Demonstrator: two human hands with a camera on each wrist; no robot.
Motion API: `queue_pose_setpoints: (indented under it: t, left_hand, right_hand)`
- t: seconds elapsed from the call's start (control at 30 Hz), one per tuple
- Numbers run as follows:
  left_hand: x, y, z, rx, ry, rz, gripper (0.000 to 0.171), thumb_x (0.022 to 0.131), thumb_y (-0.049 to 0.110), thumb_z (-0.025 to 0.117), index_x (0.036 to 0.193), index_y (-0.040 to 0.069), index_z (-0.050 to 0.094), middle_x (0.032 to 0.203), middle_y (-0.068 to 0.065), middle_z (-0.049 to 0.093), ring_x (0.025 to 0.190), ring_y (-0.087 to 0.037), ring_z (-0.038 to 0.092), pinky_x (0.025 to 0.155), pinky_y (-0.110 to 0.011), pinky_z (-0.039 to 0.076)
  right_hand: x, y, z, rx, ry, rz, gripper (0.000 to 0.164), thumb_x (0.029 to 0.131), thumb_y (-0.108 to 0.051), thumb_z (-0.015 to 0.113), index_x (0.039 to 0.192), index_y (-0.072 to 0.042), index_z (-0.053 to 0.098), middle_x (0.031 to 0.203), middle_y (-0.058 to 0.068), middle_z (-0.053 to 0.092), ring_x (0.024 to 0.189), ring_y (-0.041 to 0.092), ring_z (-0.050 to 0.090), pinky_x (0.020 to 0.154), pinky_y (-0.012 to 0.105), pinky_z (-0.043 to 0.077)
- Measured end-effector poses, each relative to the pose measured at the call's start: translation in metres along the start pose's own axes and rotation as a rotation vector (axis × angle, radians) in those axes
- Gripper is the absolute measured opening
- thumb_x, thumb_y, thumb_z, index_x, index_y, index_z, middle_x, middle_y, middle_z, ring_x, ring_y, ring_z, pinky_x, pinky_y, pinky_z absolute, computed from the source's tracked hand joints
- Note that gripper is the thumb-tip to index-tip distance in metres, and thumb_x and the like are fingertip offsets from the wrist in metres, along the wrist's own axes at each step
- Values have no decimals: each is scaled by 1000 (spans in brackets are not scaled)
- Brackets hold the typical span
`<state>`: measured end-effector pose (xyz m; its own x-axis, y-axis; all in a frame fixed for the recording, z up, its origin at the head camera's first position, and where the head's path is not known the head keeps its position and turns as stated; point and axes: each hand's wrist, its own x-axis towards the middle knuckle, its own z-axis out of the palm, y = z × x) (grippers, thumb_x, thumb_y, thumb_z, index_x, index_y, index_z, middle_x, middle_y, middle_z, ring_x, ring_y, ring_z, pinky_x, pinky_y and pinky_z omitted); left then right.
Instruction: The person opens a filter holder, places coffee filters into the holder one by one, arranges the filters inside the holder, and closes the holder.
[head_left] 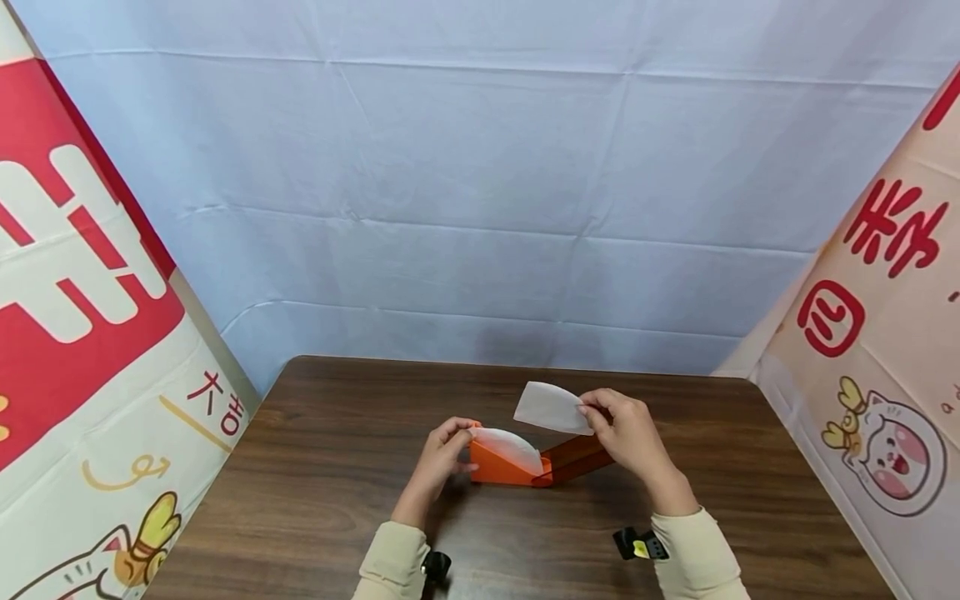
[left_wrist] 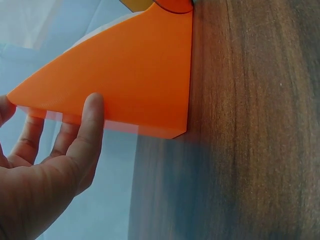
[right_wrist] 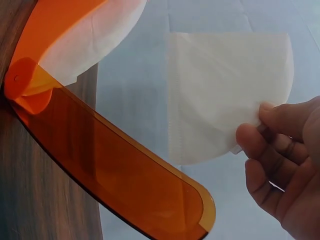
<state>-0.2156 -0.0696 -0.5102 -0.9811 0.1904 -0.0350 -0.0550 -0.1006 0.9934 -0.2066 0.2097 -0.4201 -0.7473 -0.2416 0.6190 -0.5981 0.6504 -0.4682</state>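
An orange coffee filter holder [head_left: 495, 467] stands on the table, its see-through orange lid [right_wrist: 130, 165] swung out to the right on a hinge. White paper filters [head_left: 516, 447] fill the holder, their rounded edges showing above its sloping side. My left hand [head_left: 441, 458] holds the holder by its left end, fingers spread along the end and side in the left wrist view [left_wrist: 55, 160]. Between thumb and fingertips, my right hand [head_left: 630, 429] pinches a single white coffee filter [right_wrist: 225, 95] by its curved edge. That filter hangs in the air above the lid, apart from the holder.
The dark wooden table [head_left: 337, 417] runs out to both sides of the holder. A pale blue cloth [head_left: 465, 208] hangs behind it. Printed cloths stand at the left [head_left: 75, 333] and right [head_left: 862, 333].
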Motion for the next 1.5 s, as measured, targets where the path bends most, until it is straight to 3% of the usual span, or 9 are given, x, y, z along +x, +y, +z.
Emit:
queue_pose_setpoints:
  t: [0.33, 0.67, 0.87, 1.13, 1.5]
  left_hand:
    - [-13, 26, 4, -7, -31, -7, 23, 95, 13, 52, 110, -4, 56, 100, -7, 57, 90, -20, 55, 72, -55, 48]
    - [-14, 27, 3, -3, -37, 1, 26, 95, 13, 53, 112, -6, 55, 100, -8, 57, 90, -20, 55, 73, -54, 49]
    - [-12, 27, 3, -9, -33, -3, 24, 94, 12, 53, 111, -5, 56, 100, -8, 58, 90, -20, 55, 72, -55, 49]
    - [-13, 28, 3, -13, -36, -9, 25, 95, 12, 52, 112, -5, 56, 102, -10, 58, 90, -20, 55, 74, -55, 48]
    - [-13, 22, 1, -33, -38, -13, 27, 94, 14, 54, 113, -5, 56, 104, -12, 58, 91, -20, 56, 75, -56, 47]
  right_hand:
    - [-3, -1, 8, 61, -121, 137, 12, 81, 5, 68, 87, -5, 66, 80, 3, 62, 58, 9, 52, 49, 23, 47]
    - [-8, -3, 22, 69, -199, 208, 7, 83, -2, 68, 87, -8, 67, 74, -3, 59, 56, 8, 48, 48, 24, 44]
    - [-10, -3, 32, 27, -176, 171, 3, 83, -6, 70, 85, -7, 67, 77, -2, 62, 59, 8, 50, 51, 24, 45]
    - [-13, -4, 47, -52, -58, 96, 11, 76, 0, 74, 78, -8, 68, 78, 1, 61, 62, 11, 53, 52, 26, 46]
    - [-17, -6, 63, -76, -109, 182, 10, 76, 0, 74, 80, -8, 68, 82, 5, 65, 65, 15, 58, 56, 30, 51]
